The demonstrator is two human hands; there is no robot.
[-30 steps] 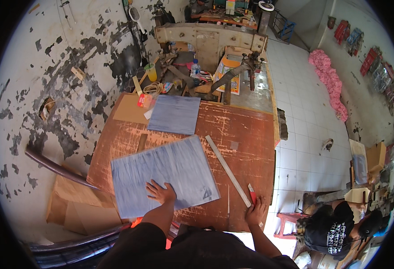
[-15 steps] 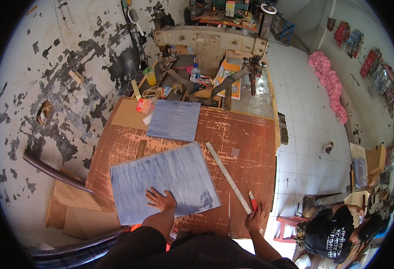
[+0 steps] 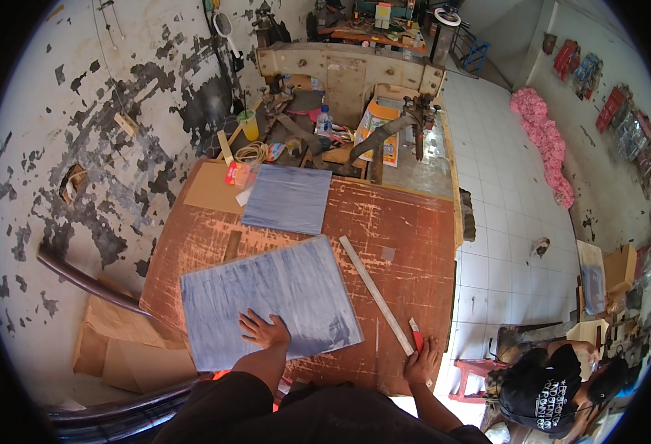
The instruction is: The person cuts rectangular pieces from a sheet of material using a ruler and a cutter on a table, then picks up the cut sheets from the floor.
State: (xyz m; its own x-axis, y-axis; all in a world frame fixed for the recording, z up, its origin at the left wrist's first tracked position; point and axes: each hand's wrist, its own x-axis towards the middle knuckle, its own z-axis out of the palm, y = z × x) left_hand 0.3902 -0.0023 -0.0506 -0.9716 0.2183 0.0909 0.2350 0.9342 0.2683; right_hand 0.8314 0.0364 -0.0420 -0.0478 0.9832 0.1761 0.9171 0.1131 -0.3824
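My left hand lies flat with its fingers spread on a large streaky blue-grey sheet, set at a slant on the worn red-brown table. At the table's near right edge, my right hand has its fingers bent around the lower end of a red utility knife; the blade points away from me. A metal ruler runs slanting from beside the sheet to just by that hand. Farther off lies a smaller blue-grey sheet.
Brown cardboard lies at the table's far left. Behind are a drink cup, a water bottle and a metal press beam. Brown paper and a dark roll flank the left side. A person in black works at lower right.
The view has shifted very slightly. Both hands, the sheets, the ruler and the knife keep their places on the table.
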